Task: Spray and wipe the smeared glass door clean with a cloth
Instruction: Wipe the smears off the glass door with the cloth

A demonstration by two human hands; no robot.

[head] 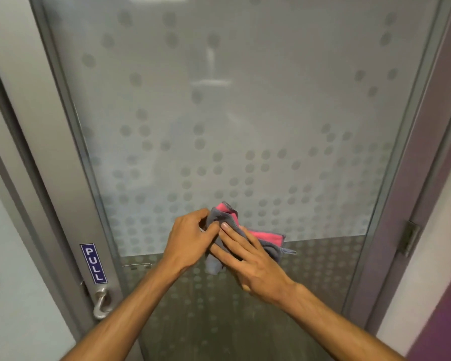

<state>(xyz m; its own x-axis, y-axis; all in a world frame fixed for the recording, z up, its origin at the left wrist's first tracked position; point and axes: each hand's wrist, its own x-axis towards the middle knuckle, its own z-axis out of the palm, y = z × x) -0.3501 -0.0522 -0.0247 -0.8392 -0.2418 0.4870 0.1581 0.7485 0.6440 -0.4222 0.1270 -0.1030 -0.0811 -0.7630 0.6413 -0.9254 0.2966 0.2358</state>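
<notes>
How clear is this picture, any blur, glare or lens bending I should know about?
Head view: wide-angle bending bows the door frame outward; the glass door is frosted, so shapes behind it are only hazy; light is soft and even, with no hard glare; the left hand, right hand and cloth are slightly soft; the PULL sticker reads clearly.

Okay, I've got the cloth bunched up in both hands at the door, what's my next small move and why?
Probably flatten the cloth into a pad and press it to the glass. Right now it is crumpled between your left hand and right hand, so little of it would touch the door. No spray bottle is in view, so wiping seems the likely step.
</notes>
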